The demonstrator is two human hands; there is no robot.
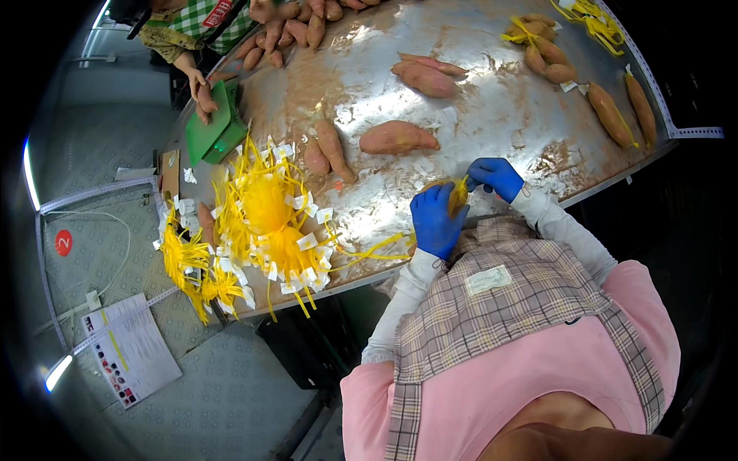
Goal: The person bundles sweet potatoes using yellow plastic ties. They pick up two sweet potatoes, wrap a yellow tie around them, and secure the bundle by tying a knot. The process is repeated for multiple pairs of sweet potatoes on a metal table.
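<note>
My left hand (433,223), in a blue glove, is closed around a sweet potato in a yellow mesh net (458,200) at the table's near edge. Most of that sweet potato is hidden behind my fingers. On its right, my right hand (497,177), also gloved in blue, pinches the gathered end of the net. A large bare sweet potato (398,138) lies just beyond my hands. Two more sweet potatoes (331,151) rest side by side to the left. Yellow net strands (372,251) trail along the edge beside my left wrist.
A big bundle of yellow mesh nets with white tags (268,207) covers the left side of the metal table (490,109). Behind it, a co-worker's hand (198,80) holds a sweet potato over a green scale (216,129). Netted sweet potatoes (611,114) lie at right.
</note>
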